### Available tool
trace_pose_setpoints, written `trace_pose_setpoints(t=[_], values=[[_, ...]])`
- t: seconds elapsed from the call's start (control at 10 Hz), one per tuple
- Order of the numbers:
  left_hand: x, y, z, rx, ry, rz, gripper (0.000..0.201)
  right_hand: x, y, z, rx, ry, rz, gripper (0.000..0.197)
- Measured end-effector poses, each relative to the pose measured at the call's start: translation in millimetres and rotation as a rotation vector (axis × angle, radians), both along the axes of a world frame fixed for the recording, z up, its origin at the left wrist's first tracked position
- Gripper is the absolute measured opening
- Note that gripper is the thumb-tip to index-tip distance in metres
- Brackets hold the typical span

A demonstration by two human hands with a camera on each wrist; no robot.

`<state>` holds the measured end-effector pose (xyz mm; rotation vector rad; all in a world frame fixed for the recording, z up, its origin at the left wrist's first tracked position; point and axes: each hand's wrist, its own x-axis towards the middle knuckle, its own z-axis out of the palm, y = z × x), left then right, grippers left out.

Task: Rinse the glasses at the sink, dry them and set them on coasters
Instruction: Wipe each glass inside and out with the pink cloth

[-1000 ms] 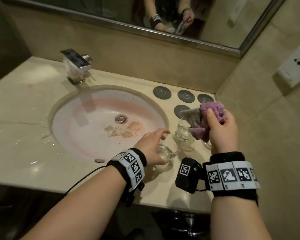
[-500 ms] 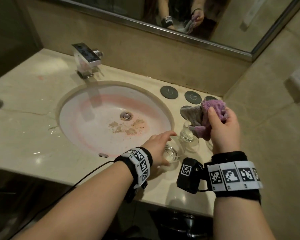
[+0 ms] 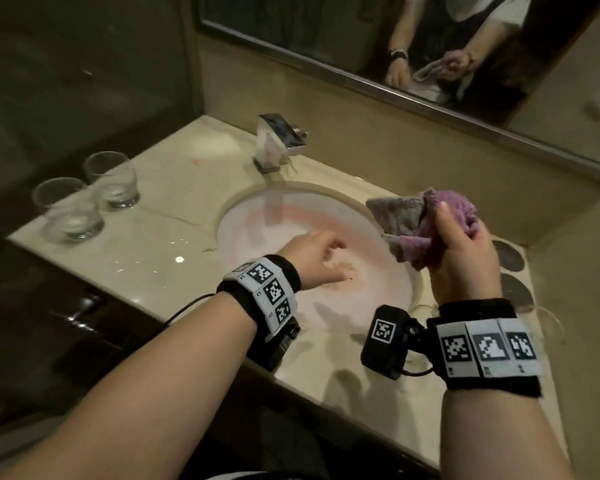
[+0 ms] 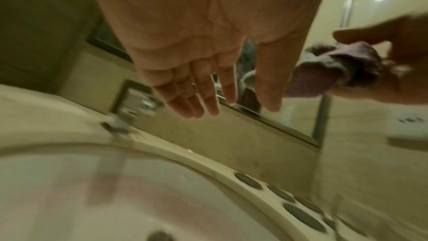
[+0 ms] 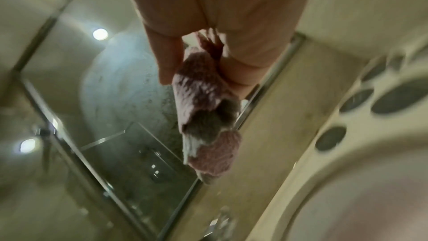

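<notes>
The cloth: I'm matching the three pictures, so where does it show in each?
Head: cloth right of centre, gripped by the right hand.
Left wrist: cloth at right edge.
Right wrist: cloth centre, hanging from fingers.
Shared landmark: mirror.

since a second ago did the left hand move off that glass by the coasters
Yes. The left hand now hangs open over the sink basin, left of where it was, holding nothing.

Dim warm light; ceiling spots glare in wrist views; both wrist views motion-blurred, edges bent; head view sharper.
</notes>
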<state>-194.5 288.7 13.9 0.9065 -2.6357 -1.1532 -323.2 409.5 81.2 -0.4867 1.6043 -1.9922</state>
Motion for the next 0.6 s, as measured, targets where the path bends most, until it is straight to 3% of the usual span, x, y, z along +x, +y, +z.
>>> trace_pose_setpoints(t=[0.1,0.2,0.3,0.4,0.6], values=[[49.1,-44.9,22.0,-0.079,0.014,0.262,0.054,26.0,-37.9,0.8,-0.129,-0.203,0.151,0.013],[104.7,-96.7,38.7,-0.228,-0.055,0.529,0.055,54.9,-79.8,-3.2,-0.106,-0.256,0.113,0.03],[152.4,-145.3,44.8,-0.297,-0.258,0.665,0.061,83.3,-115.9,-8.6,-0.006,-0.286,0.084,0.04],[175.6,-184.9,43.3,-0.307,-0.508,0.636,0.061,111.1,-148.6,-12.6,-0.001,-0.364,0.05,0.045],[176.2,-238.4,41.3,-0.288,-0.775,0.416,0.025,142.0,-181.7,-13.6,-0.135,-0.485,0.034,0.025]])
